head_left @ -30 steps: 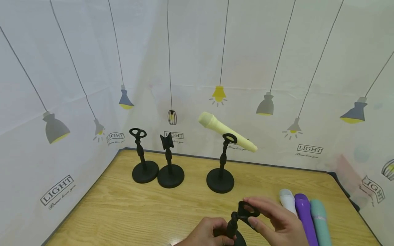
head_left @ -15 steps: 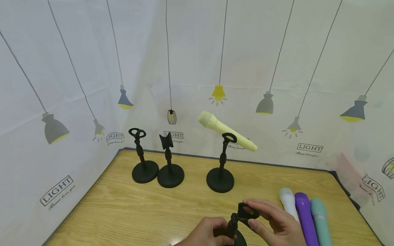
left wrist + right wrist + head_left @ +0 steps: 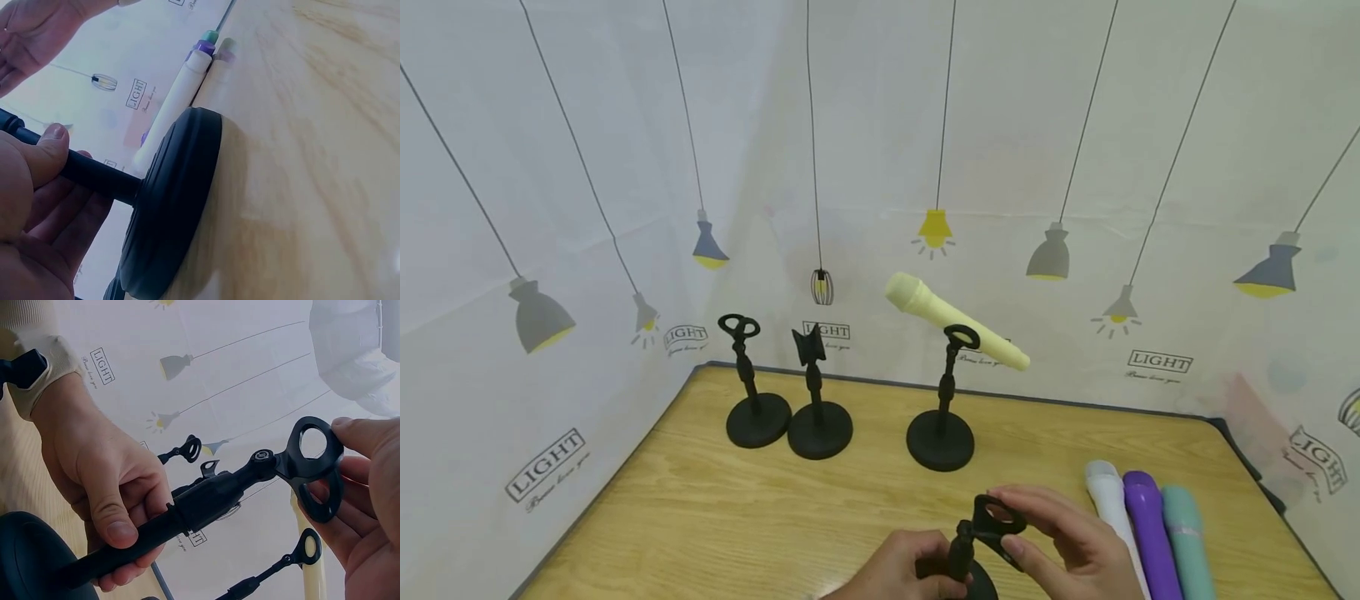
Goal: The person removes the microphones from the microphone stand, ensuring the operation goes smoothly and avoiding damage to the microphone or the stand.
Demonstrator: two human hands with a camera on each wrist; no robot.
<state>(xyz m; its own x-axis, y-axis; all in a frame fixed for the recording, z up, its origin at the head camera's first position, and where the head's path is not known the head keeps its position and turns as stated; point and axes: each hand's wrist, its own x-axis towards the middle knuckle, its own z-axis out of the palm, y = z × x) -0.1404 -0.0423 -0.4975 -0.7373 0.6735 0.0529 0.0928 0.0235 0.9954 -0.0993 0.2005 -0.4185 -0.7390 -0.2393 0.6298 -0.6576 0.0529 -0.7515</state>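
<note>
A black desktop microphone stand (image 3: 961, 557) with a round base (image 3: 178, 206) is between both hands at the front of the table. My left hand (image 3: 904, 568) grips its upright pole, thumb on one side and fingers behind, as the left wrist view shows. My right hand (image 3: 1078, 546) pinches the ringed microphone clip (image 3: 312, 469) at the top between thumb and fingers. The clip is tilted on its pivot joint (image 3: 262, 457) toward the right hand. In the left wrist view the base sits on the wooden tabletop (image 3: 312, 187).
Two black stands (image 3: 758, 421) (image 3: 820, 431) stand at the back left. Another stand (image 3: 940, 440) at the back holds a pale yellow microphone (image 3: 955, 321) at a slant. White (image 3: 1108, 500), purple (image 3: 1150, 525) and mint microphones (image 3: 1187, 542) lie side by side at the right. A lamp-printed sheet (image 3: 865, 150) surrounds the table.
The clip and the right fingers have dipped very slightly, and the held stand has shifted a touch left. Both hands keep their hold; the other stands and microphones have not moved.
</note>
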